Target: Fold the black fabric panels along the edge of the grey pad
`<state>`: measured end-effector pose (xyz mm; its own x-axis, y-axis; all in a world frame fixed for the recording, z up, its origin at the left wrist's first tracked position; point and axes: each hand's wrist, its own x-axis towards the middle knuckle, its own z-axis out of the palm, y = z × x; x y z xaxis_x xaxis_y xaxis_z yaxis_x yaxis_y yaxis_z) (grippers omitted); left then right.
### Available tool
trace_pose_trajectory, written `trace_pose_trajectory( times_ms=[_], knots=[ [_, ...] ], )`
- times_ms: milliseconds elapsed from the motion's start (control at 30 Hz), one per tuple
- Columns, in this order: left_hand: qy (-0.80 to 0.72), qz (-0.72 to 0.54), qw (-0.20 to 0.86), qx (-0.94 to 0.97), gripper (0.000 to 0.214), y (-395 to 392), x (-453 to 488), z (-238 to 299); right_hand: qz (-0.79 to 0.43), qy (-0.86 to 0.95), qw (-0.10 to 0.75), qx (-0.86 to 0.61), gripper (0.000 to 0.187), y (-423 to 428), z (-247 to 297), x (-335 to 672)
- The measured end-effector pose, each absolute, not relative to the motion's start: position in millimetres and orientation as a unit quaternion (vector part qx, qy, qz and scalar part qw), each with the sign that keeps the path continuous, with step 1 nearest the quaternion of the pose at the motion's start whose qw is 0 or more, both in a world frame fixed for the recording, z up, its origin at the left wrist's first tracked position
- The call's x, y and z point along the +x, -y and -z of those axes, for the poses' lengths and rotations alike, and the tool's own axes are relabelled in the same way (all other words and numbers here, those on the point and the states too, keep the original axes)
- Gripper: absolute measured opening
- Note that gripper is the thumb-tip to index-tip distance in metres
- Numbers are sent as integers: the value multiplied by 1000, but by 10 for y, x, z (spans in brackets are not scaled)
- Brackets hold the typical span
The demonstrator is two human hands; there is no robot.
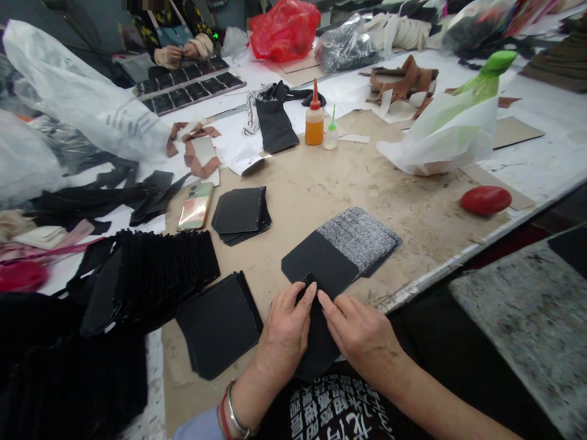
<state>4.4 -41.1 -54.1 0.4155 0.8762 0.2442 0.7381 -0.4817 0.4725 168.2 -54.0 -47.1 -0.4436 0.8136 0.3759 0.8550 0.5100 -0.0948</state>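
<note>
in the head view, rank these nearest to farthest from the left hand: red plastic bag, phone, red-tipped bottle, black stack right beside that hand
From the left hand:
1. Black stack, just to its left.
2. Phone, farther up and left.
3. Red-tipped bottle, ahead, slightly right.
4. Red plastic bag, far side of the table.

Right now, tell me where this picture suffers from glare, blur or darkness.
Head view: the left hand and right hand look fairly clear; head view: the phone has a bright sheen; head view: the black fabric at lower left loses detail in darkness; head view: the brown stack at upper right looks soft.
</note>
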Motion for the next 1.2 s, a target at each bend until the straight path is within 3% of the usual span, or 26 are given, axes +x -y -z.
trace_pose_trajectory(
  times_ms=[1200],
  knots=[
    [-500,-231,99,829,51,307,154,643,61,828,223,-511,30,509,611,1757]
  ],
)
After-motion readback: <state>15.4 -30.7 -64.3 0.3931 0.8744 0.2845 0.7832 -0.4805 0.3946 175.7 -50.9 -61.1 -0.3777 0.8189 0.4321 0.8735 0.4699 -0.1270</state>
